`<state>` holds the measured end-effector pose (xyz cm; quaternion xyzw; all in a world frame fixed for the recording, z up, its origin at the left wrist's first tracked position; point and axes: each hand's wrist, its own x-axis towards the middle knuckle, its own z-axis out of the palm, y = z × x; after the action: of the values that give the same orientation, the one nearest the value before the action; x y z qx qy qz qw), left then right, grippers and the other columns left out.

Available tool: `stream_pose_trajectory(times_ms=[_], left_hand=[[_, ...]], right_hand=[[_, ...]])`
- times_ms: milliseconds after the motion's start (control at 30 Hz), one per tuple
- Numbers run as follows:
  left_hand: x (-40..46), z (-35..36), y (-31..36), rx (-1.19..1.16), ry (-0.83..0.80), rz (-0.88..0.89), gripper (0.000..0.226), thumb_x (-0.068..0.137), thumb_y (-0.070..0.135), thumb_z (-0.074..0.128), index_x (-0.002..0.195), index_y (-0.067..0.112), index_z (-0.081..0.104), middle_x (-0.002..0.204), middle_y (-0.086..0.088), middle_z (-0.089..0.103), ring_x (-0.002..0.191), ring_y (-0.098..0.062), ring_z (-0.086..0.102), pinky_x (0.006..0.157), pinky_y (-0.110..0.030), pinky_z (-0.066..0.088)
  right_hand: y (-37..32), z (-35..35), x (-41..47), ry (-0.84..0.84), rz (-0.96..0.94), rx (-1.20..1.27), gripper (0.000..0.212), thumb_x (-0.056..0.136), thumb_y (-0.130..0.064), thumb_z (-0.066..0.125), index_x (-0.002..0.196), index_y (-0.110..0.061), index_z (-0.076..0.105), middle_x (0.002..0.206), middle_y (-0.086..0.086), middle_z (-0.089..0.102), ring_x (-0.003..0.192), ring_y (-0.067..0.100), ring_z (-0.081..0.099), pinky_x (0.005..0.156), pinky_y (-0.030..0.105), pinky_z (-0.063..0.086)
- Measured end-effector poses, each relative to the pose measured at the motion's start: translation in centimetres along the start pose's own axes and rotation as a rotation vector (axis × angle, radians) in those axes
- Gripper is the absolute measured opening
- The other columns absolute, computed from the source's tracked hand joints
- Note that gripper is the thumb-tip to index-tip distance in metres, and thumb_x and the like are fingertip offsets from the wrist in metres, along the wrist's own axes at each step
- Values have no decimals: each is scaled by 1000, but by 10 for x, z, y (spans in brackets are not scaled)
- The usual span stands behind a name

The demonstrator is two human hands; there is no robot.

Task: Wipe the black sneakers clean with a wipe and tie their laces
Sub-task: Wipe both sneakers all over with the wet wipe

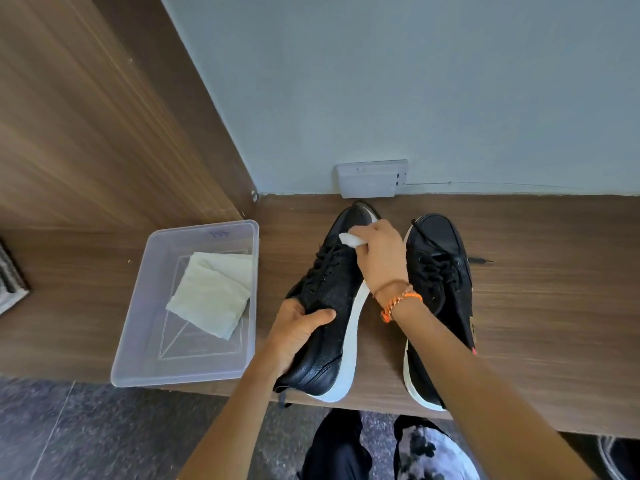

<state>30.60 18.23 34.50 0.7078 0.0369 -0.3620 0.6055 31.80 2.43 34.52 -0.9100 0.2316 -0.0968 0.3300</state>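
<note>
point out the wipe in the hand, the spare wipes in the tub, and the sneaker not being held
wipe (350, 239), head view, on the white wad sticking out past the right hand's fingers
spare wipes (213, 294), head view, on the middle of the folded stack
untouched sneaker (438, 237), head view, on its black toe cap

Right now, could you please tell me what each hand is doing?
Left hand: closed around the heel end of the left sneaker, tilting it.
Right hand: closed on a white wipe, pressed near that sneaker's toe.
</note>
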Motion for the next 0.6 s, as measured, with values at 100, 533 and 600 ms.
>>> stream_pose_trajectory(times_ms=[100, 533, 600], left_hand=[[1, 5, -3, 198, 26, 53, 15, 81, 0, 63, 84, 15, 64, 85, -11, 70, 81, -26, 66, 78, -38, 53], [2, -4, -24, 677, -22, 55, 27, 74, 26, 60, 69, 0, 56, 62, -14, 50, 58, -20, 46, 57, -30, 31], [3, -5, -27, 661, -1, 67, 42, 66, 33, 54, 75, -8, 60, 62, -13, 50, 58, -20, 46, 57, -29, 32]], right_hand=[[7, 1, -28, -47, -64, -13, 29, 86, 2, 50, 107, -5, 68, 96, 18, 57, 93, 35, 57, 70, 25, 37], [-5, 22, -18, -269, -38, -165, 30, 85, 1, 42, 105, -3, 64, 102, 19, 57, 104, 38, 55, 83, 38, 44], [8, 18, -5, -222, -82, -234, 28, 86, 0, 44, 104, -3, 65, 101, 19, 55, 103, 36, 55, 81, 36, 45]])
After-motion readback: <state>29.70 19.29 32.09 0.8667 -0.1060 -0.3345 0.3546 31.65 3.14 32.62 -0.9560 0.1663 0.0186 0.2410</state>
